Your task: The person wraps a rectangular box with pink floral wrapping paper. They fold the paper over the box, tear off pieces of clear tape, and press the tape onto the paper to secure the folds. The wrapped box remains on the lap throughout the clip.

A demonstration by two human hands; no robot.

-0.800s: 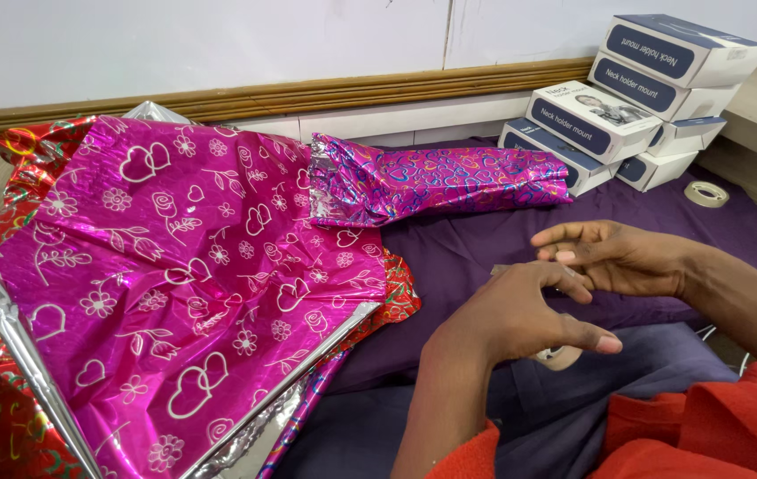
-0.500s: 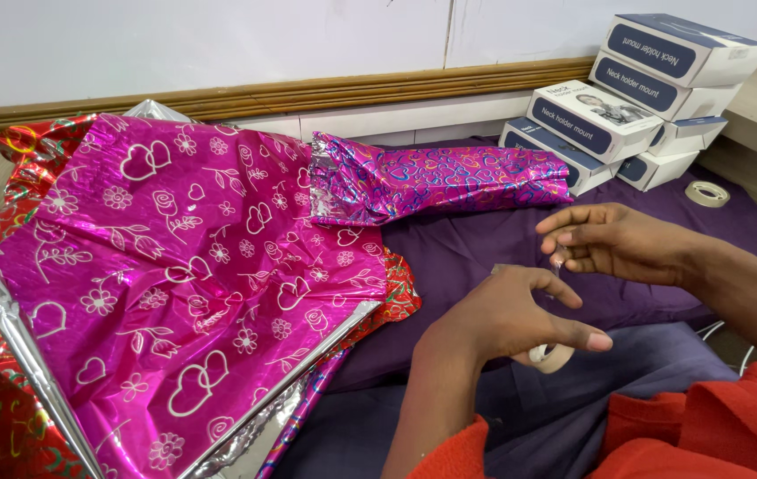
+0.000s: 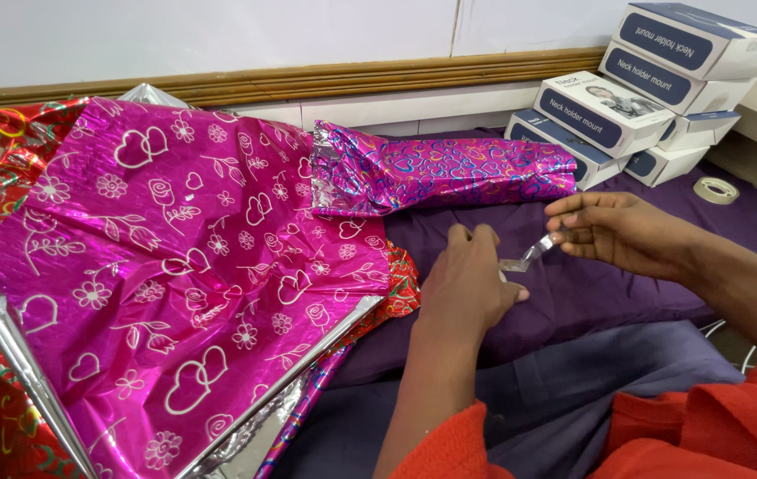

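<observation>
My left hand (image 3: pixel 470 288) is curled with its back to the camera, over the purple cloth (image 3: pixel 591 306). A short strip of clear tape (image 3: pixel 527 255) runs from it to my right hand (image 3: pixel 619 232), which pinches the strip's far end between thumb and fingertips. The tape roll itself is hidden behind my left hand. Just beyond both hands lies a long parcel wrapped in pink and blue heart-patterned foil (image 3: pixel 449 173).
A large pink foil sheet with hearts and flowers (image 3: pixel 174 257) covers the left, with red foil (image 3: pixel 6 160) under it. Several white and blue boxes (image 3: pixel 644 98) are stacked at the back right. Another tape roll (image 3: pixel 715 189) lies on the cloth near them.
My left hand has turned and lifted toward the parcel, hiding the tape roll. A strip of tape now stretches between both hands, with its end pinched in my right fingers.
</observation>
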